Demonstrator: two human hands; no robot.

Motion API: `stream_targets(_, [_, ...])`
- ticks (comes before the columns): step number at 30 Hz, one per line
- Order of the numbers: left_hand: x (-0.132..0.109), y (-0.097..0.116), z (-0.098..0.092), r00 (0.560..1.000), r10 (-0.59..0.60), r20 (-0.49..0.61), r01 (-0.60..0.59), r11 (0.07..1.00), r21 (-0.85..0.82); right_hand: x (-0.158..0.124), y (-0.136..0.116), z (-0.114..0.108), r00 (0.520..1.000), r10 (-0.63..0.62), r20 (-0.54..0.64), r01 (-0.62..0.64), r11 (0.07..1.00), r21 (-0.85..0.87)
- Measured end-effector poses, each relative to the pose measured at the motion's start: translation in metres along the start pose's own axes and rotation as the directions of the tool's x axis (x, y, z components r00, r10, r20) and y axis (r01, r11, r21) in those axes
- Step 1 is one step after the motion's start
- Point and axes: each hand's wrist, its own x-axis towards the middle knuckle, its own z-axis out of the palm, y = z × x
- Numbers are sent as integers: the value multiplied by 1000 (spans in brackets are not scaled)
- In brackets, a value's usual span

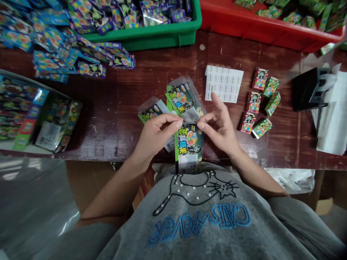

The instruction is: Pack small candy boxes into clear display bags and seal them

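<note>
A flat black-and-green candy package (189,142) with colourful print hangs over the table's front edge, close to my shirt. My left hand (159,133) pinches its upper left corner between thumb and index finger. At the upper right corner my right hand (221,126) pinches it too, with the other fingers half raised. More flat packages (182,94) with clear plastic edges lie just beyond my hands, and another package (151,110) is partly hidden under my left hand. A white sheet of round stickers (224,85) lies beyond my right fingertips.
Several small red and green candy boxes (254,102) stand to the right, beside a black dispenser (309,88). A green bin (162,36) and a red bin (260,27) line the back. Blue packets (51,61) pile at left, behind a filled display box (27,104).
</note>
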Motion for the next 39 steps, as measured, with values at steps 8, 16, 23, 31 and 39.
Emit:
stream_targets(8, [13,17,-6,999,-18,-42,20,999,42,28,-7,-1,996,43,81,-46,998,40])
stream_targets(16, [5,6,-17,995,77,70,-77,997,-4,26,-18,-26,984,-39,174,21,994,106])
stream_targets(23, [1,7,-16,989,128,70,-130,991,26,75,-59,-44,856,-157,493,225,971,-82])
stream_targets(31, [-15,1,-30,994,106,-16,-106,994,19,84,-62,-13,852,-110,512,305,900,-312])
stream_targets(39, [-33,-18,-87,953,51,-298,-28,996,80,119,-45,39,727,-229,647,541,771,-336])
